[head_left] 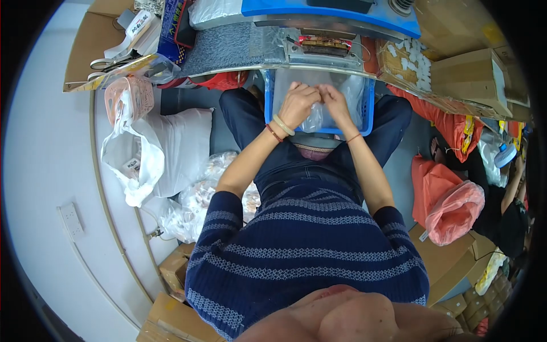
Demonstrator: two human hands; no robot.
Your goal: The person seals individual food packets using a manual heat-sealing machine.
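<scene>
My left hand [300,105] and my right hand [335,103] meet above a blue plastic basket [369,108] between my knees. The fingers of both are closed in a pinch, their tips almost touching. A clear plastic bag [313,121] hangs just below and between them, seemingly gripped at its top; the exact grip is too small to make out. More clear plastic [354,94] lies in the basket, beside my right hand.
A workbench edge [228,72] with a sealing machine [325,45] stands ahead. To the left are a pink basket [139,94], white sacks [185,145] and filled clear bags [196,199]. Red bags [450,208], cartons [467,80] and another person's arm [513,185] are on the right.
</scene>
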